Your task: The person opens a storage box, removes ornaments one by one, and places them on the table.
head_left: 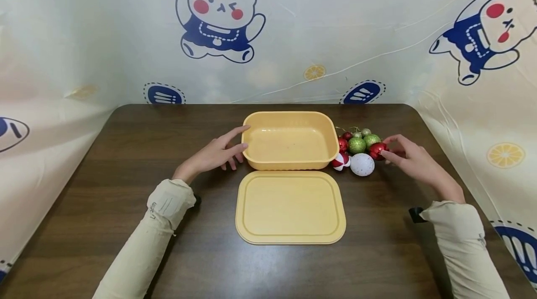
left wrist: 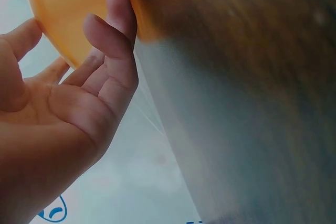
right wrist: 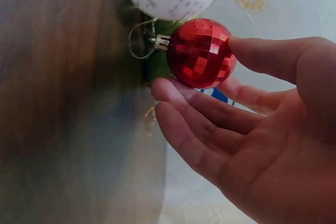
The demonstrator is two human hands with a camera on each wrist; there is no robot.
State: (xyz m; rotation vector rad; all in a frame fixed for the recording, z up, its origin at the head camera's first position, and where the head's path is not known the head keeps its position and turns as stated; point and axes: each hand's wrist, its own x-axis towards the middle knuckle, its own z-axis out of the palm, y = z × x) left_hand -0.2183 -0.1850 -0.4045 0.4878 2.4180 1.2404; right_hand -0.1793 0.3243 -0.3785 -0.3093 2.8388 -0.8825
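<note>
A yellow rectangular box [head_left: 289,166] stands lidless near the back of the table. My left hand [head_left: 211,153] rests against its left end, thumb and forefinger touching the rim. In the left wrist view the fingers of this hand [left wrist: 79,98] are loosely bent beside the orange-looking box wall [left wrist: 58,3]. My right hand [head_left: 413,161] pinches a shiny red Christmas bauble [head_left: 377,150] at the right of a cluster. In the right wrist view the faceted red bauble [right wrist: 199,53], with its silver cap and string loop, lies between thumb and fingers. A speckled white bauble [head_left: 362,164] sits beside it.
Green glitter baubles [head_left: 357,145], other red ones and a red-and-white bauble [head_left: 341,161] crowd against the box's right side. A flat yellow lid [head_left: 291,208] lies in front of the box. A printed cloth [head_left: 285,33] hangs behind the brown table [head_left: 126,173].
</note>
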